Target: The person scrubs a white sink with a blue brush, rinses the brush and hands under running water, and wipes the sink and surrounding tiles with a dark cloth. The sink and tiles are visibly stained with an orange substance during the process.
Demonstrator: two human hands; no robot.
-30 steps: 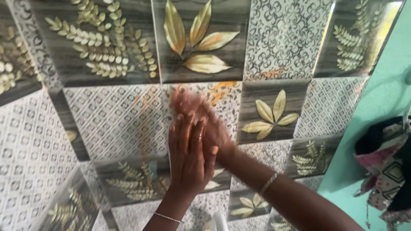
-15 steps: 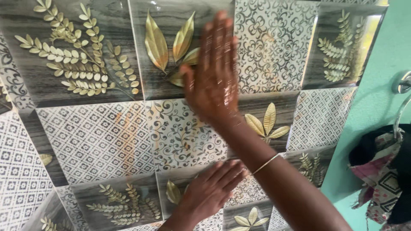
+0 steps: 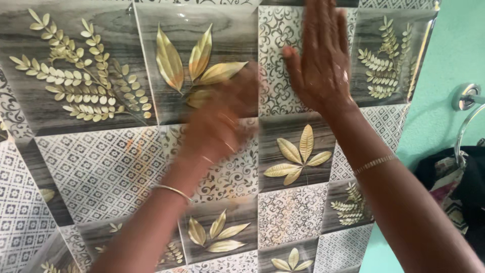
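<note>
R hand (image 3: 323, 65) flat on glossy leaf-patterned tile wall (image 3: 101, 167), fingers apart; L hand (image 3: 222, 121) blurred, fingers can't tell.

One head camera faces the tiled wall (image 3: 101, 167) close up, slightly tilted, with both forearms reaching in from below; a green wall (image 3: 454, 50) edges the right.

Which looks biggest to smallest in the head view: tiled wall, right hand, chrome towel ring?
1. Tiled wall: fills most of the view.
2. Right hand: spread flat on the tiles, cut off at the top edge.
3. Chrome towel ring: smallest as seen, but only partly in view at the right edge, so unsure.
</note>
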